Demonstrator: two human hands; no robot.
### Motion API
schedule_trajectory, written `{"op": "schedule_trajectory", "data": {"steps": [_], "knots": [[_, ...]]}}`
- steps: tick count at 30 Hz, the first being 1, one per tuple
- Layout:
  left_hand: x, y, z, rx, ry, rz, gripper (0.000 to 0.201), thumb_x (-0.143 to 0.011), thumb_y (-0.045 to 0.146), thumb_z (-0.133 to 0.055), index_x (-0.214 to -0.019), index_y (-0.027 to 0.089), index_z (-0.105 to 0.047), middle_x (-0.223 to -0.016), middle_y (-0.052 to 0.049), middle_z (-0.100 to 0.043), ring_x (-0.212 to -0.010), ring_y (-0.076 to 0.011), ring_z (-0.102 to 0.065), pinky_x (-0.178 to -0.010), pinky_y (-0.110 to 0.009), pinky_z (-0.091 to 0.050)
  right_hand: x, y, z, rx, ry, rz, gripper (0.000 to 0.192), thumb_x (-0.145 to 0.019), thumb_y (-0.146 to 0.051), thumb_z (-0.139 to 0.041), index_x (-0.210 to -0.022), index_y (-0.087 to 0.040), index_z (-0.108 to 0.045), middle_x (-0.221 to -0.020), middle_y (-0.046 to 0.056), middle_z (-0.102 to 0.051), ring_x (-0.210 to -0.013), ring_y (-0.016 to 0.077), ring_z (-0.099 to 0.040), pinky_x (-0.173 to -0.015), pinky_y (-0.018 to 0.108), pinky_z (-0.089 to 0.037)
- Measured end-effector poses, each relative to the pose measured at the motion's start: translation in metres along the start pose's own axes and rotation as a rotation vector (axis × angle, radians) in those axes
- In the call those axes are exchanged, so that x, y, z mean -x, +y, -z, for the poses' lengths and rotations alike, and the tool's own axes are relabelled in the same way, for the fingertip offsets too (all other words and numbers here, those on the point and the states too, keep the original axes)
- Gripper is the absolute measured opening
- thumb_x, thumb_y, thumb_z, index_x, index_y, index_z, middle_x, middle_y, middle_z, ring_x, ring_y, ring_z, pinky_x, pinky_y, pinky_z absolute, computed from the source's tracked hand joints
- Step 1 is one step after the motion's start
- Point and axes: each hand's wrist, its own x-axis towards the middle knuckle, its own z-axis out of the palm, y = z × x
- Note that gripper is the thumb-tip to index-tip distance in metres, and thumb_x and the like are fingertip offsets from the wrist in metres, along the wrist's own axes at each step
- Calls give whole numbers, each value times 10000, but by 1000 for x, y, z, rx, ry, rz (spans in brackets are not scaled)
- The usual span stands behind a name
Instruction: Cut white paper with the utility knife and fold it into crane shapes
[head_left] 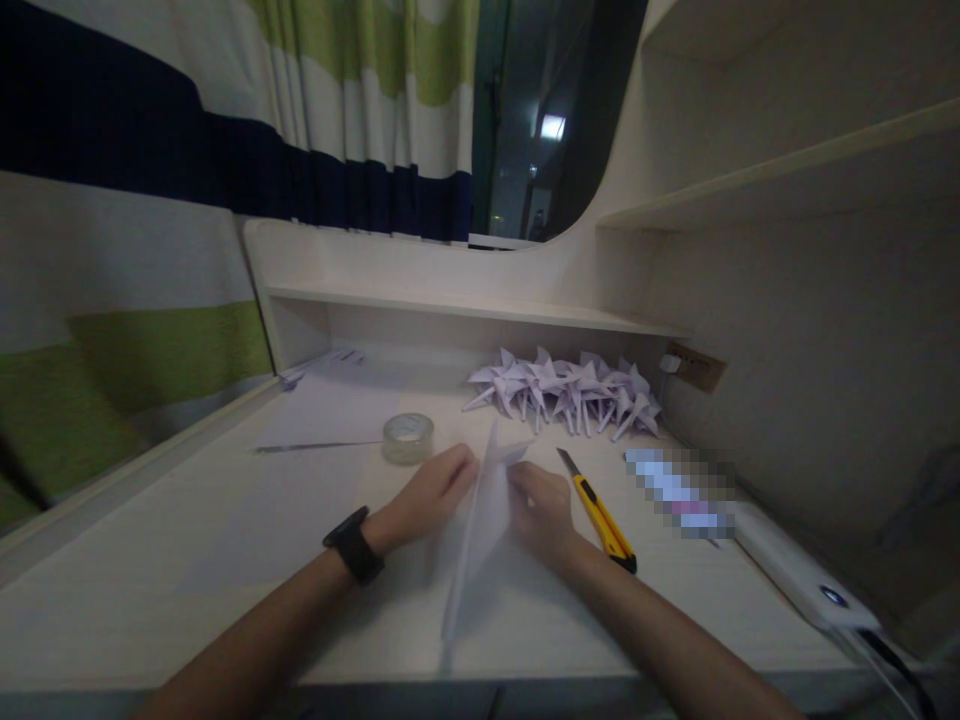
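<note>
A folded sheet of white paper (484, 530) stands on edge above the desk between my hands. My left hand (431, 490) pinches its upper left side, fingers closed. My right hand (544, 510) has its curled fingers on the other side, gripping the paper near a raised flap. A roll of clear tape (408, 450) lies just beyond my left hand. Right of my right hand is a yellow utility knife (604, 515) with some blade showing. Behind the hands, a row of several white paper pinwheels (570, 390) lies heaped together.
Flat white sheets (326, 405) lie at the left, with a thin strip (322, 446) across them. A pixelated object (675, 490) and a white device with a cable (802, 575) line the right side. A low shelf (465, 307) runs along the back.
</note>
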Motion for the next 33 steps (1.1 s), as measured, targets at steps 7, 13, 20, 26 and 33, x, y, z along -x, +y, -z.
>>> {"op": "schedule_trajectory", "data": {"steps": [7,13,20,26,33], "knots": [[2,0,-5,38,52,11,257,-963,335,-359,-783,186,-466,-736,-4,-507,-682,-153,-476,-623,-282,-349,-4,-7,-1,-27,12,-38,170,-839,-86,-486,-770,-176,-613,-661,39,-635,-581,145,-584,-547,256,-452],[2,5,-2,132,66,73,345,-969,374,-350,-694,188,-446,-659,20,-460,-629,-136,-449,-579,-269,-325,-2,-2,-2,-13,86,-30,150,-835,-79,-514,-836,-181,-623,-700,42,-653,-626,154,-608,-588,263,-475],[1,3,-11,367,-43,106,294,-946,412,-398,-811,174,-506,-727,5,-520,-662,-130,-503,-616,-255,-410,-1,1,-1,31,49,3,112,-837,-102,-514,-833,-171,-602,-706,46,-618,-627,150,-579,-551,249,-432],[2,2,-10,217,-2,90,278,-942,371,-410,-790,166,-518,-681,9,-545,-633,-130,-522,-593,-252,-394,2,4,-3,41,-5,28,95,-844,-118,-513,-870,-175,-584,-711,40,-602,-624,148,-558,-548,249,-410],[3,3,-11,56,69,75,243,-927,317,-421,-758,174,-522,-657,5,-568,-607,-136,-539,-554,-242,-395,3,5,-4,116,-57,26,95,-887,-141,-476,-884,-173,-565,-733,45,-599,-629,140,-562,-532,234,-400]]}}
